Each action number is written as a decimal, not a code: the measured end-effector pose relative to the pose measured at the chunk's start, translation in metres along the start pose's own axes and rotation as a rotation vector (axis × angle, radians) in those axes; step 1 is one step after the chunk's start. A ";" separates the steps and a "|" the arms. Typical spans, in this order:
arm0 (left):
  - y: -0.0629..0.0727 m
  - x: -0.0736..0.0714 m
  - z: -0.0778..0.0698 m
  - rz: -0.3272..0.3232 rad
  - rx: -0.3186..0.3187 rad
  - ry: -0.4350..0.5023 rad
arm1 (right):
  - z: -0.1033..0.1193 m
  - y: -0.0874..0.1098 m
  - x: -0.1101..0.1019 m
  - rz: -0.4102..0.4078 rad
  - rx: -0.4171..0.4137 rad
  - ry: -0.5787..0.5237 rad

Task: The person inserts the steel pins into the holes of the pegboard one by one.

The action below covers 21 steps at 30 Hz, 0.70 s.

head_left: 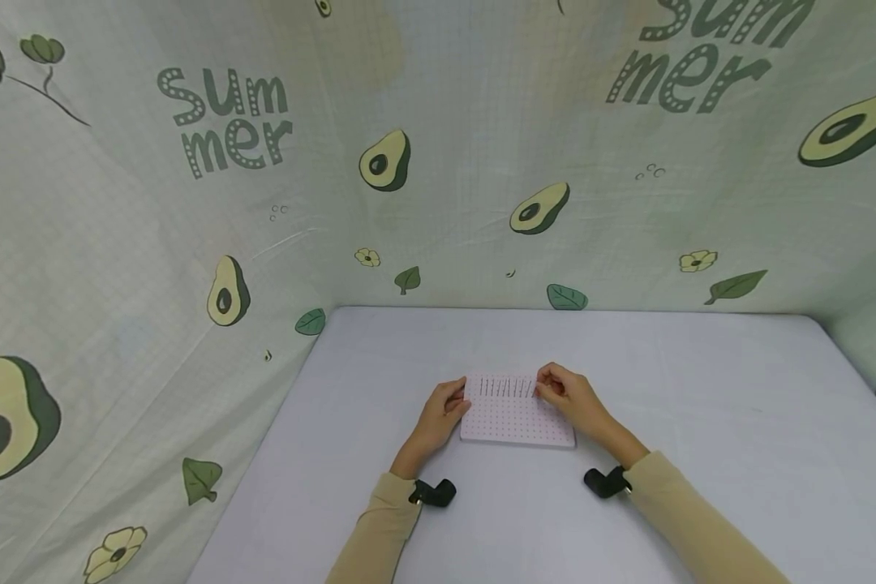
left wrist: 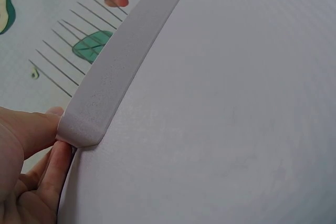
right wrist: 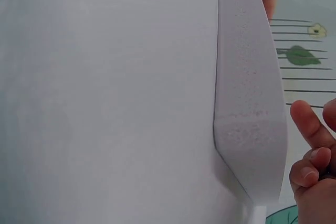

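A pale pink board (head_left: pixel 518 420) with rows of small holes lies on the table. Along its far side stands a row of several thin dark metal pins (head_left: pixel 506 387), upright in the board. My left hand (head_left: pixel 442 411) grips the board's left edge; in the left wrist view its thumb (left wrist: pixel 37 129) lies along the top and fingers are below the corner. At the right end of the row is my right hand (head_left: pixel 565 395), thumb and index finger around the last pin (right wrist: pixel 317 107). The fingertips partly hide that pin, and the other fingers are curled.
A white-covered table (head_left: pixel 701 405) extends around the board. Behind it and to the left hangs a pale curtain (head_left: pixel 453 146) printed with avocados and leaves. Black wrist cameras (head_left: pixel 434 493) are strapped at both sleeve cuffs.
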<state>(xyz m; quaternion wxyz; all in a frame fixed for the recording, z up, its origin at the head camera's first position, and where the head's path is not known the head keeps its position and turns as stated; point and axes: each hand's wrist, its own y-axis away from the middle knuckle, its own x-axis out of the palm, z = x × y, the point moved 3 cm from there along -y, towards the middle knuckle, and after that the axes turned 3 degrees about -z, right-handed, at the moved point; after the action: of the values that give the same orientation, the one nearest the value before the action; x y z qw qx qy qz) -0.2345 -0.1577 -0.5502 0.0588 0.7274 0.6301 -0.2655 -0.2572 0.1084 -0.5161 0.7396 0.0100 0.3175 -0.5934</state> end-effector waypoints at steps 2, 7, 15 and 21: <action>0.000 0.000 0.000 -0.012 0.055 -0.011 | 0.000 0.001 0.000 0.002 -0.002 0.011; 0.001 0.000 0.000 -0.017 0.081 -0.016 | -0.001 0.002 0.000 0.014 -0.013 0.047; -0.003 0.000 -0.001 0.005 -0.024 -0.006 | 0.000 0.002 -0.002 0.029 -0.013 0.051; -0.003 -0.001 -0.004 0.014 -0.059 0.008 | -0.002 0.004 -0.009 0.055 0.005 0.022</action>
<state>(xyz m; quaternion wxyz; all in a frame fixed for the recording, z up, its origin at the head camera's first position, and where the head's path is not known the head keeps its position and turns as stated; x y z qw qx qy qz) -0.2362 -0.1561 -0.5461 0.0796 0.7307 0.6329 -0.2433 -0.2556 0.1181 -0.5153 0.7519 0.0271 0.3238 -0.5737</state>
